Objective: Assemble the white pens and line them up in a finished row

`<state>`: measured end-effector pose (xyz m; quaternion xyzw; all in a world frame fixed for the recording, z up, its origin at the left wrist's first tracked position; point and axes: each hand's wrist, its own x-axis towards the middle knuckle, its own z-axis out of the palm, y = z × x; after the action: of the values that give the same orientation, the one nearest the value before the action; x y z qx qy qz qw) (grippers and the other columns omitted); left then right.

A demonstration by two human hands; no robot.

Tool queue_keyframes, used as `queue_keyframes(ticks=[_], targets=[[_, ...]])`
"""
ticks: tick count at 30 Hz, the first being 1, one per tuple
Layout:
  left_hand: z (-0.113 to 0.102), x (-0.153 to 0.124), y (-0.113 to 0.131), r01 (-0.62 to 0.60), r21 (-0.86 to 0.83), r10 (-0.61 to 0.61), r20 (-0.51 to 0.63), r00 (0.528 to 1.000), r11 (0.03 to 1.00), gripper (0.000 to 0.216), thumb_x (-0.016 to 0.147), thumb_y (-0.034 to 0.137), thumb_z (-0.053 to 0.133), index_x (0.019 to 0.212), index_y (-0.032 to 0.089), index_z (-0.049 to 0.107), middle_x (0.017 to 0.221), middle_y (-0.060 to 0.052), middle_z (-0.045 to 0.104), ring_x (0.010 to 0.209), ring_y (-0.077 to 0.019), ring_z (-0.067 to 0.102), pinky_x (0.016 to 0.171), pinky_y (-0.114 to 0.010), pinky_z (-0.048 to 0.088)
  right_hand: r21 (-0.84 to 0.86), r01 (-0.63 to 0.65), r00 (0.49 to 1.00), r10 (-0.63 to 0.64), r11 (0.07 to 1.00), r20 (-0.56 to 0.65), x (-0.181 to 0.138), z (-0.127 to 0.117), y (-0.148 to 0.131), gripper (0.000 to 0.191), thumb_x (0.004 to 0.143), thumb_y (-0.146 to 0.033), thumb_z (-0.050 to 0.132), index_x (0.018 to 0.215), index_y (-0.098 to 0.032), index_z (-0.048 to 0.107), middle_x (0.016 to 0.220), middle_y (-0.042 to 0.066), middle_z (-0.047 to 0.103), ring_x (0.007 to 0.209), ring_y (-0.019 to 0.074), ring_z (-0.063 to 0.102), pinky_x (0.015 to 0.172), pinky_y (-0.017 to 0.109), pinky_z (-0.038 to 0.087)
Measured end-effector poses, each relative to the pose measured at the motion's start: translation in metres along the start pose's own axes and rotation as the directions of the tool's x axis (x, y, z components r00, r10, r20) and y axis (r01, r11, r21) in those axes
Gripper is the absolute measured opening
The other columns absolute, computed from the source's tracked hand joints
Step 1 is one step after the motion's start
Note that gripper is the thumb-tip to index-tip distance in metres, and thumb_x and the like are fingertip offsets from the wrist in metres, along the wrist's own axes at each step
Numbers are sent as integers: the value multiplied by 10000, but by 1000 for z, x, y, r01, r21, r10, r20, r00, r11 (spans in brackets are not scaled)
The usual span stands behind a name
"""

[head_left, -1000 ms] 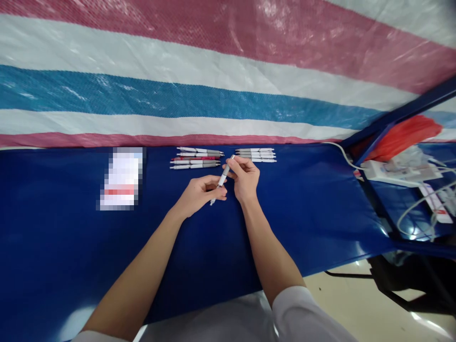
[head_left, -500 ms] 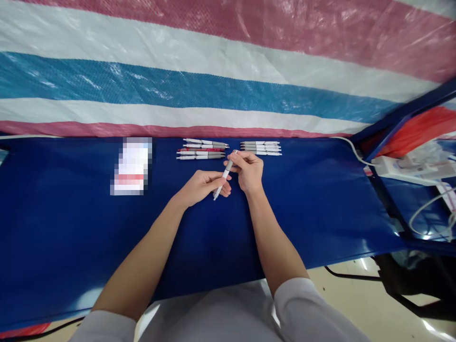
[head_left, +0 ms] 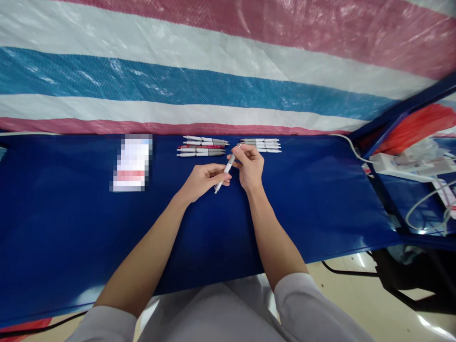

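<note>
A white pen with a grey grip is held at a slant between my two hands above the blue table. My left hand pinches its white lower barrel, and the clicker end sticks out below the fingers. Around the grey end and tip close the fingers of my right hand. Beyond my hands lies a row of several pens, white and grey with a red one among them. To its right is a second group of white and grey pens, partly hidden by my right hand.
A pixelated white item lies on the blue table to the left. Striped plastic sheeting hangs behind. At the far right are a white power strip, cables and a red bag.
Both hands keep hold of the same pen, with only a slight shift of the fingers. The whole view has moved a little, so the scene sits slightly higher.
</note>
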<state>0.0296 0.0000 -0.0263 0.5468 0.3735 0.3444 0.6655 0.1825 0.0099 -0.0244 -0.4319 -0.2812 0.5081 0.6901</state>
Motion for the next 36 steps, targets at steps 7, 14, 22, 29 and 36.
queue_keyframes(ticks=[7,14,22,29,36], targets=[[2,-2,4,-58,154,78,-125,989,986,304,748,365,790,944,137,747,818,-54,764,688,-193,727,731,-338,611,-50,-19,1000,19,999,-5,-2,3,4,288,626,-367,834,811,-221,669,742,-37,723,672,149,731,598,254,620],[-3,-4,4,-11,83,15,-50,999,997,299,791,370,758,967,130,738,806,-66,767,698,-200,737,731,-343,623,-24,-18,1000,18,1000,4,-1,3,4,274,584,-355,862,729,-209,680,725,-34,732,638,164,736,586,283,636],[-6,-8,8,33,-64,-30,48,998,997,247,798,354,765,919,139,751,765,-58,754,671,-183,724,695,-328,621,20,-41,998,40,999,44,-7,7,0,267,601,-361,861,725,-206,682,719,-25,742,638,177,745,548,267,631],[-5,-5,5,110,-127,-104,54,993,986,306,773,398,780,934,139,759,813,-86,766,729,-213,734,759,-380,620,27,-54,997,53,998,50,-7,6,-2,271,612,-372,850,740,-222,663,733,-37,730,631,154,733,536,247,615],[2,-3,-1,-54,26,57,-153,987,998,419,701,386,834,1045,167,739,953,-73,769,806,-226,740,857,-419,595,3,-14,999,14,1000,-35,-1,2,2,244,625,-348,835,763,-232,670,841,-35,749,678,134,723,586,253,619]])
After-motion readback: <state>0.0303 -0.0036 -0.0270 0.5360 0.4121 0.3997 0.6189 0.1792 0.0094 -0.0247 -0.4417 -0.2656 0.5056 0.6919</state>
